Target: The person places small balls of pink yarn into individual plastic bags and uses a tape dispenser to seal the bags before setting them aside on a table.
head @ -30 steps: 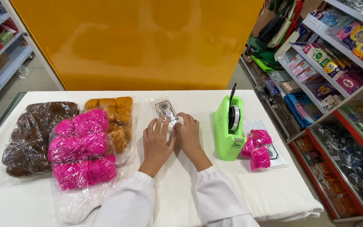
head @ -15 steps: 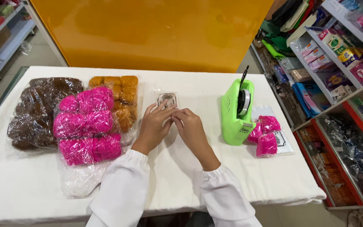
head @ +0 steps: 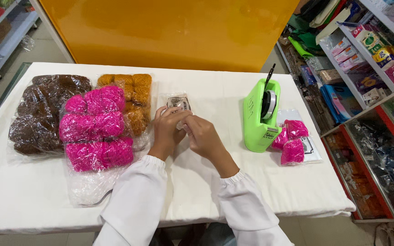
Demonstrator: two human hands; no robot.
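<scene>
At the bottom of the frame two white sleeves [head: 233,205] run up to the middle, where the left hand [head: 167,130] and the right hand [head: 204,136] meet over a small clear plastic bag [head: 177,104] with a printed label, lying flat and apparently empty on the white table [head: 23,200]. Both hands have fingers curled and fingertips brought together, pinching the near edge of that bag; I cannot tell whether its mouth is open. Judged from this, the bag is yet to be filled and sealed. To the right, a few small filled packets of pink yarn [head: 292,141] lie beside the green tape dispenser [head: 258,116], seemingly finished. On the left, large clear bags of pink yarn balls [head: 96,132], orange yarn balls [head: 133,98] and brown yarn balls [head: 46,111] remain full.
</scene>
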